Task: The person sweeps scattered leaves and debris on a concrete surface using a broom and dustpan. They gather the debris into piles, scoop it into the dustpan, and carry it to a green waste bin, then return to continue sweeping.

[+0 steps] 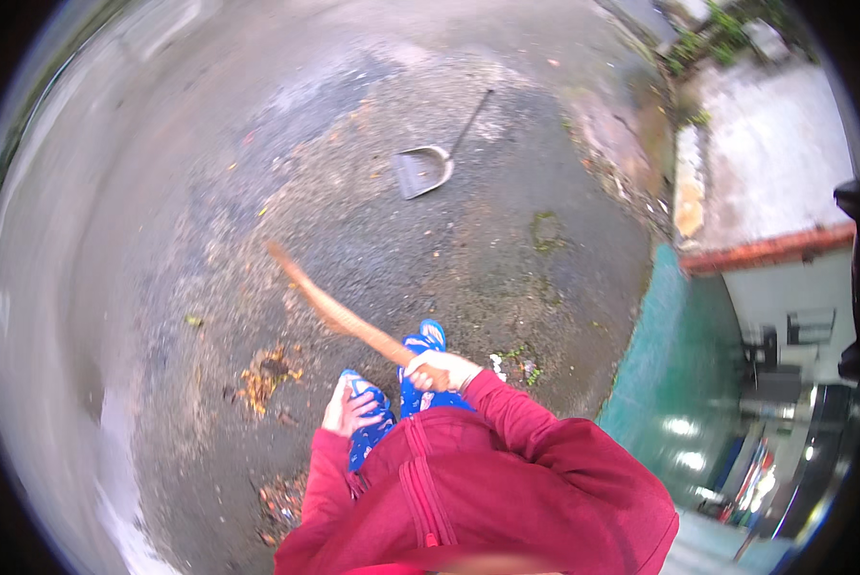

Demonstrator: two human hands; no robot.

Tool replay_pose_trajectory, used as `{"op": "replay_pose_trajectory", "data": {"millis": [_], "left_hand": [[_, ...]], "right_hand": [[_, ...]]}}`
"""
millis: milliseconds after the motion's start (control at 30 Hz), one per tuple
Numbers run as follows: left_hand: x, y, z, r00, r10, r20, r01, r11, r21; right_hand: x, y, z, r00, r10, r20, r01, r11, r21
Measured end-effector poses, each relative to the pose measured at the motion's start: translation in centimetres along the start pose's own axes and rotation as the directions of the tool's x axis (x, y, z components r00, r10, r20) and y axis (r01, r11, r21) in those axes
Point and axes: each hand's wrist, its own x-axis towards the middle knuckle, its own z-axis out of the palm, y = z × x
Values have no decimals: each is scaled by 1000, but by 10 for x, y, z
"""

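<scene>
My right hand [437, 370] is closed around the end of a long orange-brown stick [329, 309], blurred by motion, which reaches out over wet asphalt to the upper left. My left hand [347, 410] hangs free beside my thigh with its fingers loosely apart, holding nothing. I wear a red jacket [488, 470] and blue patterned trousers [418, 388]. A grey dustpan [422, 171] with a long thin handle lies on the ground well ahead of me.
A small heap of orange-brown leaves [267, 376] lies to my left, more litter [281, 503] nearer my feet. A green gate or wall [670, 364] stands at the right, with a white wall capped in red [775, 251] and a concrete slab [775, 153] beyond.
</scene>
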Motion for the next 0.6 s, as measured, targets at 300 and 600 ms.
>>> {"op": "replay_pose_trajectory", "data": {"millis": [300,600], "left_hand": [[136,87,119,968,213,131,-183,961,-208],[215,189,292,969,235,77,-241,968,76]], "right_hand": [[-62,-83,57,857,-455,-241,116,627,-770],[-225,-499,-52,86,-883,-462,582,421,-696]]}}
